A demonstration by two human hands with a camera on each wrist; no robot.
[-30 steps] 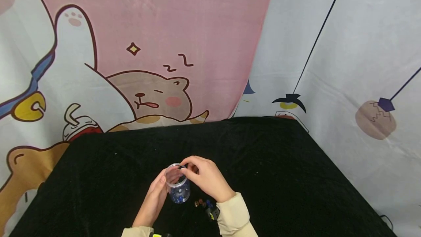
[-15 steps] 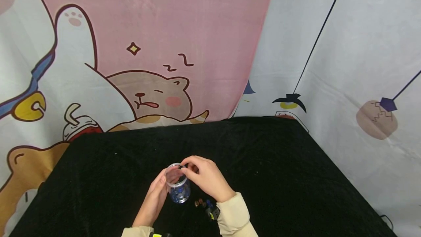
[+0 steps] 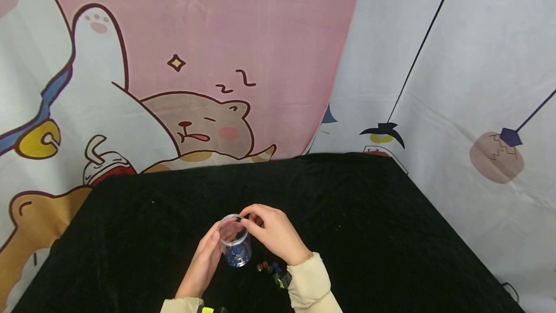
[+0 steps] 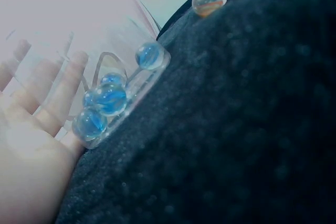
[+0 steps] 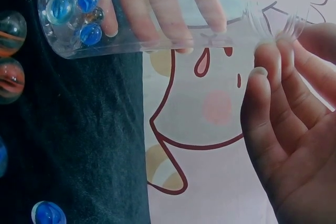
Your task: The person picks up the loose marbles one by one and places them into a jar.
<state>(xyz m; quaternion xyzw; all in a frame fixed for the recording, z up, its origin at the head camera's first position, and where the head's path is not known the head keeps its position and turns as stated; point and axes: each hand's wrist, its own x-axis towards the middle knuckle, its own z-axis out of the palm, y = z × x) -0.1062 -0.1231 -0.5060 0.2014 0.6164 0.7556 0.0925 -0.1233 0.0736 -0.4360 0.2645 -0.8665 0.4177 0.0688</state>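
A clear plastic jar (image 3: pixel 236 255) with several blue-swirled marbles (image 4: pixel 110 99) in its bottom stands on the black cloth, its open mouth facing up. My left hand (image 3: pixel 201 260) holds it from the left, with the thumb on the near side. Its fingers (image 5: pixel 170 22) show through the clear wall in the right wrist view. At the mouth, my right hand (image 3: pixel 275 235) pinches the jar's rim (image 5: pixel 270 22) between thumb and fingertips. No marble shows between those fingertips.
Loose marbles (image 3: pixel 265 267) lie on the black cloth (image 3: pixel 369 235) right of the jar, near the right wrist. Some have orange swirls (image 5: pixel 10 80), others are blue (image 5: pixel 49 213). A printed cartoon curtain (image 3: pixel 286 62) hangs behind the table.
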